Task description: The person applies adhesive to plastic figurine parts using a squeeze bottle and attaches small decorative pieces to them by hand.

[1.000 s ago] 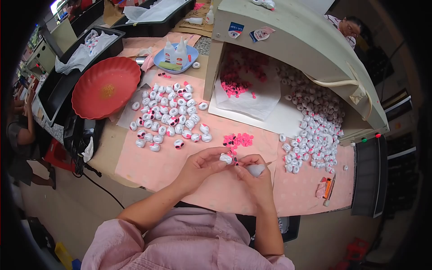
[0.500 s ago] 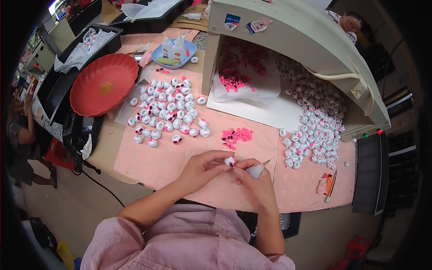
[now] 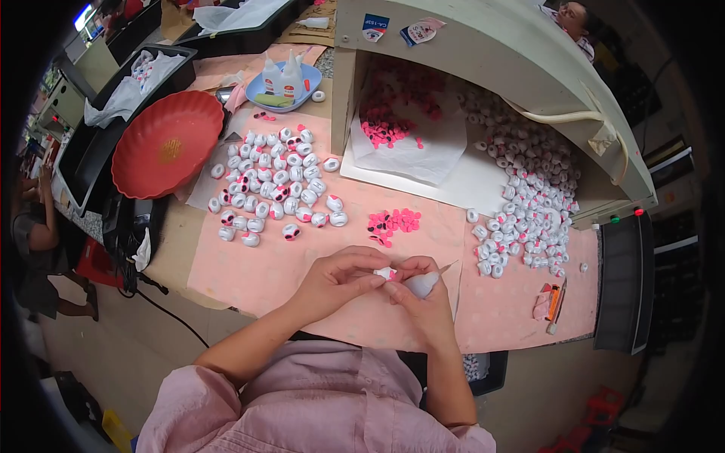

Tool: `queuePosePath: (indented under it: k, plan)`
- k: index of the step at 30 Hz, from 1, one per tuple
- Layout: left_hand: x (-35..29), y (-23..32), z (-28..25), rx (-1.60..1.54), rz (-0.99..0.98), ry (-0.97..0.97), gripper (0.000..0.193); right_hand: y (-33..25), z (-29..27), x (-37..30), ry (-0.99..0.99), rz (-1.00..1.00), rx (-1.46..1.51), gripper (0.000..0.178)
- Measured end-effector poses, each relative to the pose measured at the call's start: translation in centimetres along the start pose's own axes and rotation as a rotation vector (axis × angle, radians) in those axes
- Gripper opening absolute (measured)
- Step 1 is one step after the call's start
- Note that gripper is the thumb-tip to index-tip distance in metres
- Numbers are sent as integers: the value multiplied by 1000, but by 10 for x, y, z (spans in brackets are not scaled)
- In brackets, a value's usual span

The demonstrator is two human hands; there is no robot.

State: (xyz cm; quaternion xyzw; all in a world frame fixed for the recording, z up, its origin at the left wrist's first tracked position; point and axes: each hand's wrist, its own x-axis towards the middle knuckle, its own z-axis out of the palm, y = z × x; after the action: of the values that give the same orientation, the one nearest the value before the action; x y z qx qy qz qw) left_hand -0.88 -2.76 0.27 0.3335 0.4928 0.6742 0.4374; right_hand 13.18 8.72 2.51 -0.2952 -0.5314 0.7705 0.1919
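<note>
Between the fingertips of my left hand is a small round white piece with pink patches. The fingers and thumb of my right hand also touch this piece. Tucked in my right hand is a whitish, translucent squeeze bottle, its thin pointed tip sticking out to the right. Just beyond my hands lies a little heap of flat pink pieces, some with dark parts. Many similar white pieces are spread at the left, a few showing pink and black parts.
A booth-like housing stands at the back right, with white pieces spilling from it. At the left are a red scalloped bowl, a blue dish holding bottles, and black trays. An orange-handled tool lies at right.
The white piece has been turned between my fingers; its dark part no longer shows. My right fingers have closed in around it. The whole view has shifted slightly.
</note>
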Motion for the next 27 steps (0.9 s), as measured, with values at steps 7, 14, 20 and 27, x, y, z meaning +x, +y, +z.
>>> queuePosePath:
  k: [7,14,20,27]
  plan:
    - [-1,-2,-5,-92,-85,-10,25,9,5,1,33,-74,-77,22]
    - [3,3,-6,-160,-225,34,23,9,5,4,41,-95,-35,20]
    - [9,26,-14,784,238,265,31,-18,-38,-15,232,-86,-211,26]
    - [129,-1,56,954,582,-55,32,-2,-62,-27,278,-237,-205,27]
